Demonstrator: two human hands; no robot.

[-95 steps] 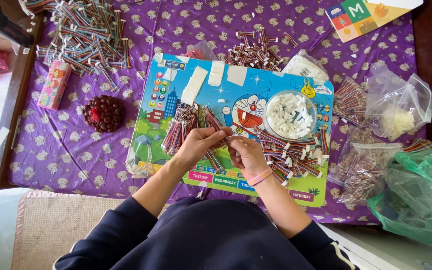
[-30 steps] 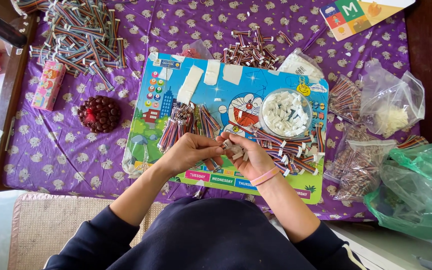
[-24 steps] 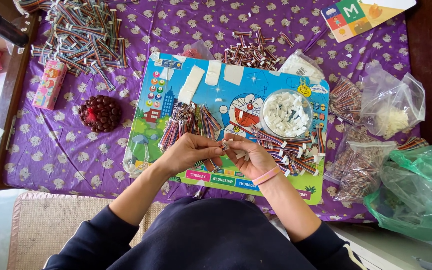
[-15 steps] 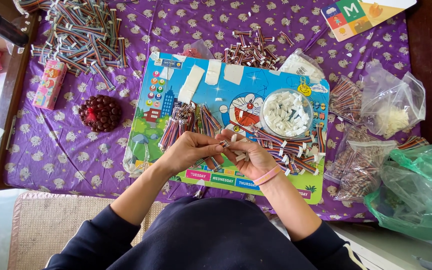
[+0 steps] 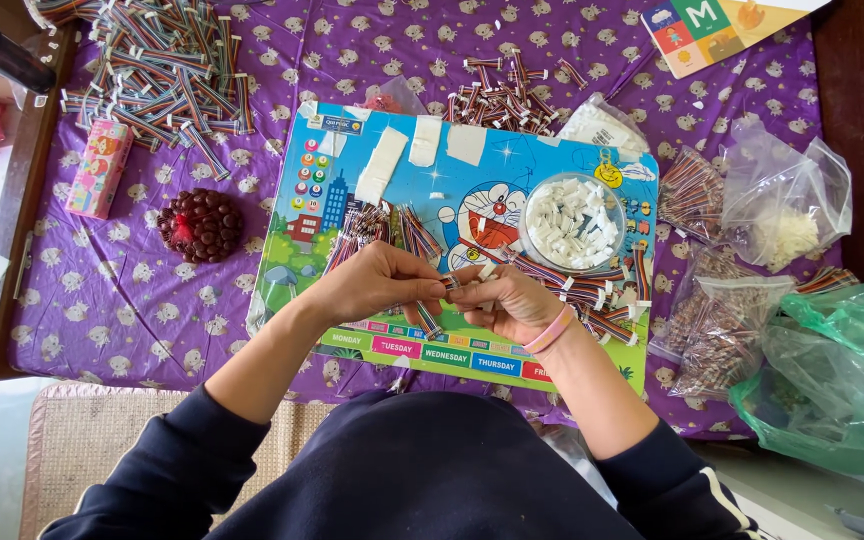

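Note:
My left hand (image 5: 377, 282) and my right hand (image 5: 508, 300) meet over a colourful cartoon board (image 5: 472, 180) on the table. Together they pinch a short multicoloured ribbon cable (image 5: 450, 284), and the right fingers hold a small white connector piece at its end. A bundle of the same cables (image 5: 384, 225) lies just beyond my left hand. A clear round bowl of white connectors (image 5: 574, 220) stands beyond my right hand, with finished cables (image 5: 592, 295) beside my wrist.
A large heap of cables (image 5: 167, 75) lies at the far left, a smaller heap (image 5: 502, 95) at the back. A dark beaded ball (image 5: 200, 225), a pink box (image 5: 100, 168), clear bags (image 5: 752, 240) and a green bag (image 5: 832, 370) surround the board on the purple cloth (image 5: 142, 310).
My hands have stayed together over the board's near edge, shifting slightly as the fingers work the cable end and connector. Nothing else has moved.

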